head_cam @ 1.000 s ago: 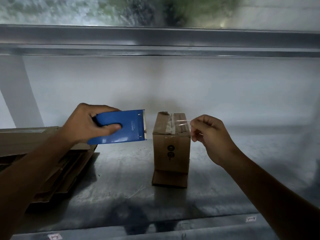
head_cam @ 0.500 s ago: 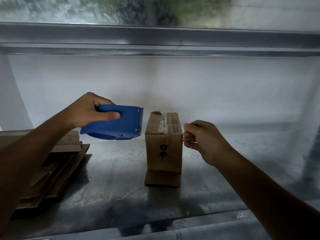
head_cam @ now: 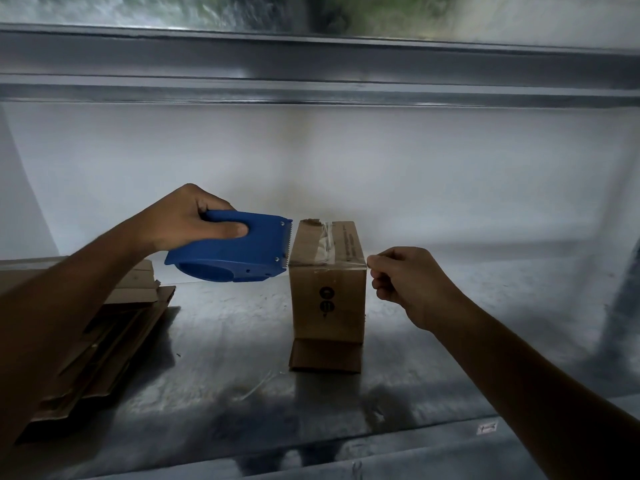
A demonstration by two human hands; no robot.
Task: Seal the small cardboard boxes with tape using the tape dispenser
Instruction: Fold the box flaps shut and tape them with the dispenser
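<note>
A small brown cardboard box (head_cam: 328, 299) stands upright in the middle of the metal shelf (head_cam: 221, 348), with one bottom flap folded out toward me. Clear tape (head_cam: 327, 242) runs along its top. My left hand (head_cam: 187, 218) grips a blue tape dispenser (head_cam: 235, 251) just left of the box, its toothed blade touching the box's top left edge. My right hand (head_cam: 403, 282) is at the box's top right corner, fingers pinched on the end of the clear tape strip.
A pile of flattened cardboard boxes (head_cam: 104, 334) lies on the shelf at the left. A white wall and a metal beam (head_cam: 311, 67) rise behind. A small label (head_cam: 486, 427) sits on the shelf's front edge.
The dispenser tilted flat and dropped to the box's top left edge. My right hand came down with the tape end to the box's top right corner.
</note>
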